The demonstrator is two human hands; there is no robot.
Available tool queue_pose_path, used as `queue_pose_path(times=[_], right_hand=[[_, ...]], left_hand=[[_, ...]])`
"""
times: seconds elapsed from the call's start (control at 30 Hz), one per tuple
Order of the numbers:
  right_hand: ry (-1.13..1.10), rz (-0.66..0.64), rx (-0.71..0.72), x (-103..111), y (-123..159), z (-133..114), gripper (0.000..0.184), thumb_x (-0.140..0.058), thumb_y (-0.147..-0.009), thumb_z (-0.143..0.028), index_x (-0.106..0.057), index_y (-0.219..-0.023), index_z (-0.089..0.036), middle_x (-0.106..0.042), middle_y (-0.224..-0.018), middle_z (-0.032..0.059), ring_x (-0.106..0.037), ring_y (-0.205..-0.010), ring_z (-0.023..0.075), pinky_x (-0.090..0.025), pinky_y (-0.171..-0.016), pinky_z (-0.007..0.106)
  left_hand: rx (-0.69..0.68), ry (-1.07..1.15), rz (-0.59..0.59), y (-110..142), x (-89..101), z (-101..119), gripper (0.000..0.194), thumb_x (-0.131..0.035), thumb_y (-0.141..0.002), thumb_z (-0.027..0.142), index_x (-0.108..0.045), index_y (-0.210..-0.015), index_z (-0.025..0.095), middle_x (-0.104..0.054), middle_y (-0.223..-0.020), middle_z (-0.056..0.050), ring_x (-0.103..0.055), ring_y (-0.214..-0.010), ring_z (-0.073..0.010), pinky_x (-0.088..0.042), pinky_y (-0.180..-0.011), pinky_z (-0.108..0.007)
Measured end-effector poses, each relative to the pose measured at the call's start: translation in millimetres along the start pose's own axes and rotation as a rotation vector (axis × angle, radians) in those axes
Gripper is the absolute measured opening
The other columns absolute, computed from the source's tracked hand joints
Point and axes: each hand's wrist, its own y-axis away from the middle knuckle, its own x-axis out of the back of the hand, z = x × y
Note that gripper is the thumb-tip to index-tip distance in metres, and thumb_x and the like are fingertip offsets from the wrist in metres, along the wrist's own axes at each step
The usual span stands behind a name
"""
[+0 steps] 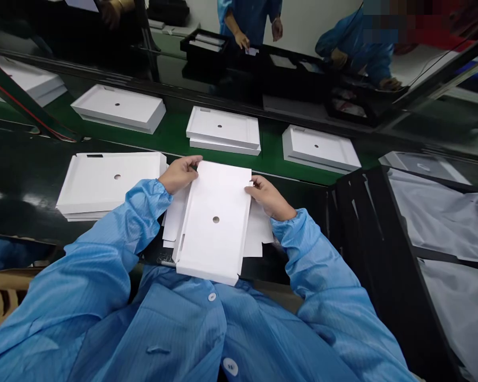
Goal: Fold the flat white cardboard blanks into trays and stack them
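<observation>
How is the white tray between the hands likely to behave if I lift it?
The tray looks like thin folded card, so probably light for its size. Its raised edges should keep it fairly stiff, though the broad flat middle around the round hole may flex. The far corners, where the left hand and right hand grip, could crease if pinched hard.

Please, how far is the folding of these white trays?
Seemingly done: the stacked trays at the left, walls raised. In hand: one white tray, held near its far corners by left hand and right hand. Probably left: the flat white sheets beneath it.
</observation>
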Motion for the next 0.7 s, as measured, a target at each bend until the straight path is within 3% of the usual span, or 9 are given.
queue_pose_path(times=[0.13, 0.3, 0.47, 0.7], right_hand=[[0.052, -0.096, -0.061, 1.8, 1.3, 8.5, 0.039, -0.08, -0.069, -0.042, -0.064, -0.097, -0.021, -0.069, -0.089, 0.001, -0.063, -0.083, 0.0182, -0.053, -0.077, 0.033], [-0.111, -0.229, -0.117, -0.2, 1.1, 3.5, 0.047, -0.088, -0.066, -0.04, -0.062, -0.101, -0.022, -0.072, -0.098, 0.0018, -0.068, -0.089, 0.0192, -0.055, -0.085, 0.037], [-0.246, -0.286, -0.146, -3.4, 1.6, 2.5, 0.05, -0.09, -0.065, -0.041, -0.062, -0.102, -0.022, -0.074, -0.099, 0.0023, -0.07, -0.09, 0.019, -0.055, -0.088, 0.038], [0.163, -0.179, 0.005, -0.7, -4.3, 13.7, 0.039, -0.077, -0.079, -0.048, -0.068, -0.106, -0.021, -0.072, -0.104, 0.0054, -0.065, -0.092, 0.0211, -0.054, -0.085, 0.038]], left_hand=[[0.144, -0.007, -0.074, 14.1, 5.5, -11.1, 0.08, -0.073, -0.061, 0.008, -0.056, -0.139, 0.011, -0.064, -0.087, 0.002, -0.062, -0.078, -0.0123, -0.052, -0.08, -0.029], [0.188, -0.059, -0.261, 16.8, 15.6, -11.9, 0.046, -0.077, -0.063, 0.015, -0.071, -0.108, 0.013, -0.067, -0.081, 0.001, -0.063, -0.074, -0.0129, -0.05, -0.075, -0.028], [0.243, -0.026, -0.259, 19.8, 20.5, -9.7, 0.04, -0.08, -0.062, 0.018, -0.07, -0.1, 0.014, -0.072, -0.085, -0.002, -0.068, -0.08, -0.0166, -0.054, -0.077, -0.031], [0.219, -0.165, -0.183, 20.7, 20.3, -6.6, 0.035, -0.079, -0.06, 0.014, -0.064, -0.091, 0.016, -0.068, -0.08, 0.0, -0.064, -0.072, -0.0143, -0.053, -0.072, -0.03]])
